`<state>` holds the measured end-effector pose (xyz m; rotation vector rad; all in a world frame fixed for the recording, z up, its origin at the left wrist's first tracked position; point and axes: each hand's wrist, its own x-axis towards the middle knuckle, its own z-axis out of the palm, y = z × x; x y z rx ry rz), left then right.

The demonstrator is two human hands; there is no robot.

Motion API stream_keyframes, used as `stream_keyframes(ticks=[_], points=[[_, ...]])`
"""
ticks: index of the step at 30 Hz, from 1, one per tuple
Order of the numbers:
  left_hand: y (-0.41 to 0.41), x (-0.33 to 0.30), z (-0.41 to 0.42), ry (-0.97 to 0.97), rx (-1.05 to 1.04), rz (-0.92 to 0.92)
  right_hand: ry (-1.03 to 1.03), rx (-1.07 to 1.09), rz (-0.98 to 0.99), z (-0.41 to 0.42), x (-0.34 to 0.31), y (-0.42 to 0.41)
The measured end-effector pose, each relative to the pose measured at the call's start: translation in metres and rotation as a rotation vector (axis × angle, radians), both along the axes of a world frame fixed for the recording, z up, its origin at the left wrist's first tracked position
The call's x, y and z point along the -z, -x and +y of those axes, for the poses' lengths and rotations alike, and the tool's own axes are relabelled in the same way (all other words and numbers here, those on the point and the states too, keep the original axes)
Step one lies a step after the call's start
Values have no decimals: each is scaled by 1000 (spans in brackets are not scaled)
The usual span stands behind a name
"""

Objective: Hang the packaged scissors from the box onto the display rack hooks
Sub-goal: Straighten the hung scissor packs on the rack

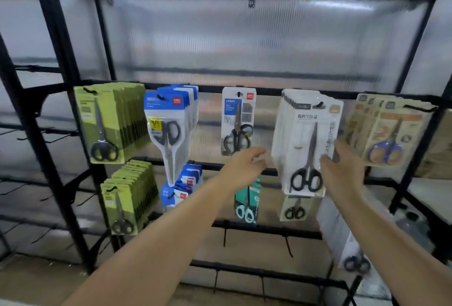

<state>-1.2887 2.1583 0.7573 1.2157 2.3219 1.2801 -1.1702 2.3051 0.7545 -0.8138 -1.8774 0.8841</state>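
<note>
Nine hanging groups of scissors packs show on the rack [244, 90]: five above, four below. Both hands, left [241, 167] and right [342, 168], are spread, flanking the white stack [307, 141]; contact is unclear. Motion blur hides most print; "HOME" reads on the single pack [238, 119].

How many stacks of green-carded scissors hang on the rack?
2, both at the left end: the upper stack on the top rail, the lower stack directly beneath it. None appears hidden.
</note>
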Motion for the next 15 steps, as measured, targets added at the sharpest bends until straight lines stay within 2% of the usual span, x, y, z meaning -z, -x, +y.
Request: stream_keyframes(ticks=[4,7,10,15], points=[[12,13,-53,-48,-77,-55,42,-45,125,-66,5,7],[29,24,-93,-70,-195,-54,82,-148,71,-105,12,24],[49,28,-130,-95,-297,-126,133,-246,-19,-134,13,49],[83,19,-171,-160,-417,-113,143,-425,-66,-172,6,98]])
